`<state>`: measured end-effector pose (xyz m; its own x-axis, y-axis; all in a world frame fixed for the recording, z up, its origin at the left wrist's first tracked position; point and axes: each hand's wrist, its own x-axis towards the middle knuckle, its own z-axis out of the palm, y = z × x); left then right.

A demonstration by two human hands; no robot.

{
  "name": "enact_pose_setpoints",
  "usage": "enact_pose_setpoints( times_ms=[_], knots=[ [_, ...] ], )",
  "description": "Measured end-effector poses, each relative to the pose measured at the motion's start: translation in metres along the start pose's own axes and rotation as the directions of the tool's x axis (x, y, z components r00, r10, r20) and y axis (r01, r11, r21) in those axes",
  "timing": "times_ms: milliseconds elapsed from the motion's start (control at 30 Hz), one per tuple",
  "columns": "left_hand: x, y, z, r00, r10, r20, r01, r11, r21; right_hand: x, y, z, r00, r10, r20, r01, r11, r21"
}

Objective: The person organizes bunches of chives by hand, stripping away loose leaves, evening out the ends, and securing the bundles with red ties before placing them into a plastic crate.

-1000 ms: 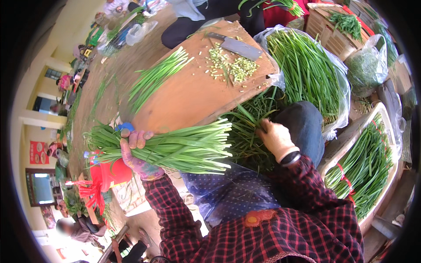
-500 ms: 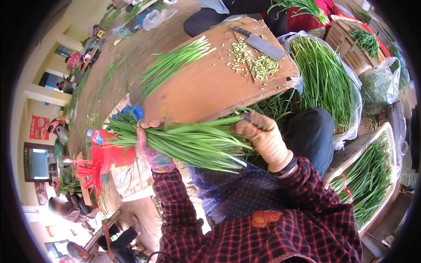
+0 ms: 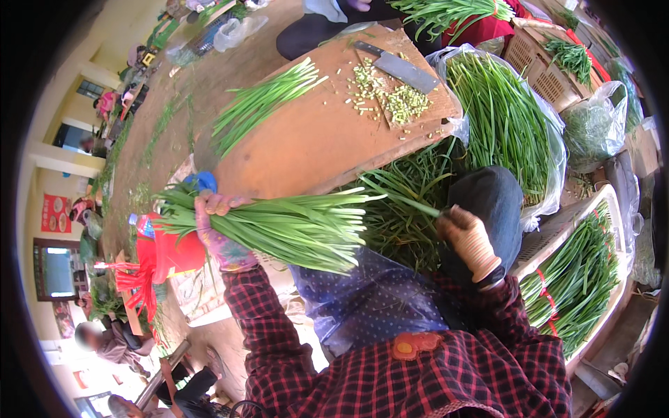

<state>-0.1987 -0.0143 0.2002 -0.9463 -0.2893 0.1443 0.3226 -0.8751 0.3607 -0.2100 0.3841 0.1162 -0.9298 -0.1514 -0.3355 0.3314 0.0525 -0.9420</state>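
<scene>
My left hand, in a patterned glove or sleeve with bare-looking fingers, is wrapped round a thick bunch of garlic chives, held level over my lap with the pale ends pointing right. My right hand, in a dirty pale glove, is closed on a few chive stalks that stretch left from its fingers, apart from the bunch. Beneath these stalks lies a heap of loose chives. More chives lie on the wooden board in front of me.
A cleaver and chopped stem ends lie at the board's far right. To the right stand a plastic bag of chives and a crate of tied bundles. Red ties hang beside a red container at left.
My right hand has moved right and down, away from the bunch, drawing a few stalks with it. My left hand and the bunch have shifted slightly left.
</scene>
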Motion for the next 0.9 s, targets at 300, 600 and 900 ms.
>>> enact_pose_setpoints(
  times_ms=[300,600,900],
  knots=[
    [0.067,0.015,0.081,0.961,0.258,0.097,-0.261,0.738,0.623,0.033,-0.1,0.058,0.799,-0.459,0.388,0.599,0.553,-0.579],
    [0.094,-0.046,0.049,0.972,0.194,0.132,-0.192,0.338,0.921,0.144,-0.197,0.189,0.775,-0.229,0.589,0.621,0.446,-0.644],
    [0.123,-0.037,0.033,0.99,0.006,0.143,-0.132,0.416,0.9,0.146,-0.199,0.208,0.743,-0.181,0.644,0.596,0.617,-0.514]
  ],
)
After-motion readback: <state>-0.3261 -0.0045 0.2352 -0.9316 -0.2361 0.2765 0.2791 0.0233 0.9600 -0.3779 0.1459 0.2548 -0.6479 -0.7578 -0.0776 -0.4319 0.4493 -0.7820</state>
